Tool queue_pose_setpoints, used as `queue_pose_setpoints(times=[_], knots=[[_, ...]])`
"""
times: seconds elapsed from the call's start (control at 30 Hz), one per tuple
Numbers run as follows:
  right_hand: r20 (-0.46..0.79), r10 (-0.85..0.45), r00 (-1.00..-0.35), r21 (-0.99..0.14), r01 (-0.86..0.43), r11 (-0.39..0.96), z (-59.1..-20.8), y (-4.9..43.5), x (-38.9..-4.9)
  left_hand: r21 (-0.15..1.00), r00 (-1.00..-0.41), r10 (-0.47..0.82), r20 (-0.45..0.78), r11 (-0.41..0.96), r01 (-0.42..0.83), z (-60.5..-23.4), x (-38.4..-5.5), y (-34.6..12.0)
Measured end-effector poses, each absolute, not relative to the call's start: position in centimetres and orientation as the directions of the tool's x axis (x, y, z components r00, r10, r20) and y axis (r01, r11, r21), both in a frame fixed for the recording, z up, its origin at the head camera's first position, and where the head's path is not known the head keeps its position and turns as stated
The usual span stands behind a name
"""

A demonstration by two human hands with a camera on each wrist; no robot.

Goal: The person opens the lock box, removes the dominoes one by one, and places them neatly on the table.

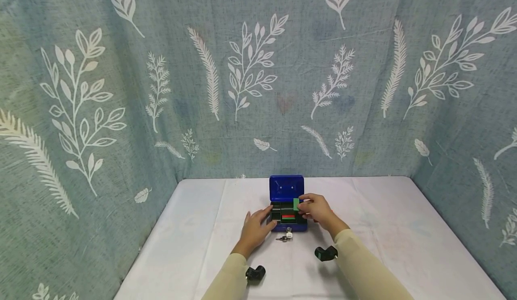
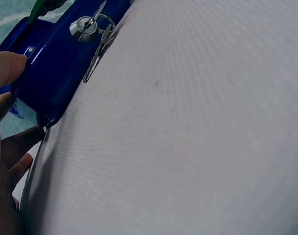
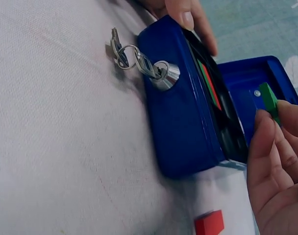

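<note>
A small blue cash box (image 1: 299, 228) stands on the table with its lid (image 1: 286, 187) raised at the back. My left hand (image 1: 256, 228) holds the box's left end, thumb over the rim and fingers along the side. Between thumb and fingertips, my right hand (image 1: 318, 209) pinches a green block (image 3: 269, 102) above the right part of the black compartment tray (image 1: 276, 216). Inside the tray lie a red piece (image 3: 210, 84) and a green piece (image 1: 288, 218). Keys on a ring (image 2: 95, 54) hang from the lock (image 3: 166, 76) in the front wall.
In the right wrist view a red block (image 3: 210, 223) lies on the white tablecloth (image 1: 194, 246), beside the box's right end. A patterned blue-green curtain (image 1: 258, 76) closes off the back and both sides. A black wrist camera (image 1: 255, 272) sits at the left sleeve, another wrist camera (image 1: 325, 253) at the right.
</note>
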State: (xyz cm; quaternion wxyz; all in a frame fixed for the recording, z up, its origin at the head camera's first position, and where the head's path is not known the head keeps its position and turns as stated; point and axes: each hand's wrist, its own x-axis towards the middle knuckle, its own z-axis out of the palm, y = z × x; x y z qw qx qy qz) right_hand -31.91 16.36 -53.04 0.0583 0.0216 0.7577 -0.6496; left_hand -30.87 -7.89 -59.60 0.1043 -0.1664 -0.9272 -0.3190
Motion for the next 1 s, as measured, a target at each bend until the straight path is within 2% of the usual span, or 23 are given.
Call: queue_pose_setpoints(times=[0.63, 1.0], knots=[[-0.15, 0.014, -0.989, -0.975, 0.15, 0.166, -53.1, 19.6, -31.6, 0.575, -0.928, 0.226, 0.295, 0.734, 0.362, -59.4, -30.7, -7.8], [-0.174, 0.067, -0.982, -0.98, 0.179, 0.088, -53.5, 21.6, -31.2, 0.57, -0.916, 0.241, 0.319, 0.724, 0.389, -59.7, -30.9, -7.8]])
